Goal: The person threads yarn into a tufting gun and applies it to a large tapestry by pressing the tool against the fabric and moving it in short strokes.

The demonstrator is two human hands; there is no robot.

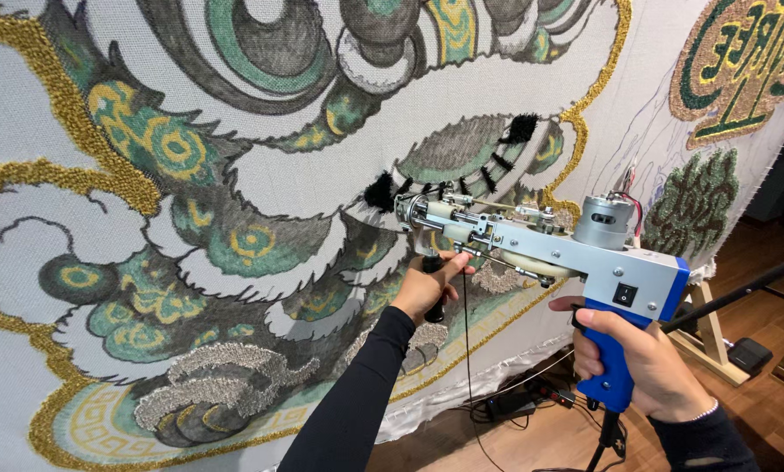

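I hold a blue and silver tufting gun (540,245) against a large stretched cloth (234,218) patterned in green, gold, grey and black yarn. My left hand (428,284) is closed around the gun's black front handle. My right hand (641,363) grips the blue rear handle, with the index finger at the trigger. The gun's needle tip (400,208) touches the cloth beside a tuft of black yarn (380,190). A thin black yarn strand (466,350) hangs down from the gun.
A wooden frame leg (711,328) stands at the right on a wooden floor (759,411). A power strip and cables (523,402) lie below the cloth's lower edge. A dark pole (742,293) slants behind the gun.
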